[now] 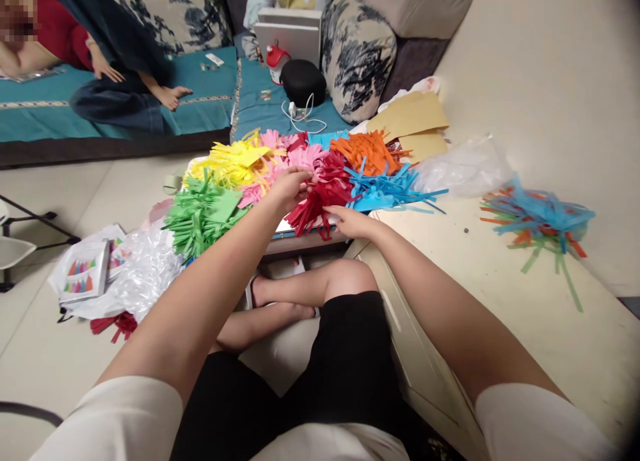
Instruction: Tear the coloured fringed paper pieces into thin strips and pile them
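Note:
Fringed red tissue-paper tassels (325, 191) lie in front of me on a low surface. My left hand (293, 186) is at their left side, its fingers curled in at the edge of the red strips. From the right, my right hand (351, 221) pinches the near edge of the red fringe between thumb and fingers. Pink tassels (306, 156) lie just beyond my left hand. Yellow tassels (235, 162) and green tassels (203, 211) are to the left, while orange tassels (370, 151) and blue tassels (387, 186) lie to the right.
A loose bundle of mixed tassels (540, 214) lies on the cream surface (465, 268) at right, near a clear plastic bag (465, 168). Plastic packaging (147, 268) and printed packets (85, 268) are on the left floor. Another person (115, 48) is on the teal sofa (210, 91).

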A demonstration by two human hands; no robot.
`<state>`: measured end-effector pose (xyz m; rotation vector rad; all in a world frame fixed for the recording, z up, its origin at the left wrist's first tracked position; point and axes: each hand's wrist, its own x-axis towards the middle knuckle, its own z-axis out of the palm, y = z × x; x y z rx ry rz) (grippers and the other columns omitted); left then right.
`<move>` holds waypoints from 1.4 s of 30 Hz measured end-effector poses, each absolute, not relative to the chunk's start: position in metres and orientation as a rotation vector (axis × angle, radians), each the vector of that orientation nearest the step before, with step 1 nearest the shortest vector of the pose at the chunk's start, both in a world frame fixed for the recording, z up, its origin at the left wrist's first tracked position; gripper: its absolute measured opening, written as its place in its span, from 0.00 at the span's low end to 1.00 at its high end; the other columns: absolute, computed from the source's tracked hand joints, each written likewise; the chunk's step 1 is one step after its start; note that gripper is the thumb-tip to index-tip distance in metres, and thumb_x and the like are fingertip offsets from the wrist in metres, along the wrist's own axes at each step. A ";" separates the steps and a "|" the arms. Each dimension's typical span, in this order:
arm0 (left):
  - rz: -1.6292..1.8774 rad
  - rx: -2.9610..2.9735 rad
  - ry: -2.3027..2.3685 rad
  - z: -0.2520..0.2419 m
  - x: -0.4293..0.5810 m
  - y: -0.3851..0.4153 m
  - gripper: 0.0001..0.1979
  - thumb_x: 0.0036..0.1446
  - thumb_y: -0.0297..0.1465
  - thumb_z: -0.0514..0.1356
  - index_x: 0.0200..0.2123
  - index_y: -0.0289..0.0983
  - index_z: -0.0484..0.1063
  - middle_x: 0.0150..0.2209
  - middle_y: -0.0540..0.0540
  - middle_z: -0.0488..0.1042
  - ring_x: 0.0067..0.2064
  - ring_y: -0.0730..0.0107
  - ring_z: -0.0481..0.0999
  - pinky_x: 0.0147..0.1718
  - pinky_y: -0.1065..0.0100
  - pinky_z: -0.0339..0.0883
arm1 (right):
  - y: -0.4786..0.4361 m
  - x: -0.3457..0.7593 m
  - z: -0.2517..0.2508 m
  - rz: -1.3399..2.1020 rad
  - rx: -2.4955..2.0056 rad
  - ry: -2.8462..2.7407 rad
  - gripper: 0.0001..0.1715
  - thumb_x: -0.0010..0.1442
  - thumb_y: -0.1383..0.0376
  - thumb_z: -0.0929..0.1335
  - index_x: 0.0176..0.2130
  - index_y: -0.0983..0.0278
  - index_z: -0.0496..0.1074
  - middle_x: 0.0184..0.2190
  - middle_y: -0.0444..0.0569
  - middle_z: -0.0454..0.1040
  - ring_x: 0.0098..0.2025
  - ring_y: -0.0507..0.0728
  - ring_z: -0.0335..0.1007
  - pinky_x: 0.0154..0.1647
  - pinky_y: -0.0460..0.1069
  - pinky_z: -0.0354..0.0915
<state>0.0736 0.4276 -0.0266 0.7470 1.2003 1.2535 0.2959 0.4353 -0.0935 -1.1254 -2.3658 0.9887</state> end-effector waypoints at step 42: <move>1.135 1.389 1.643 -0.134 0.130 0.387 0.17 0.65 0.21 0.63 0.55 0.34 0.80 0.39 0.45 0.82 0.40 0.63 0.80 0.46 0.64 0.74 | 0.435 0.292 -0.054 1.400 -1.254 -1.519 0.18 0.47 0.77 0.75 0.36 0.60 0.72 0.24 0.38 0.75 0.22 0.49 0.66 0.24 0.44 0.61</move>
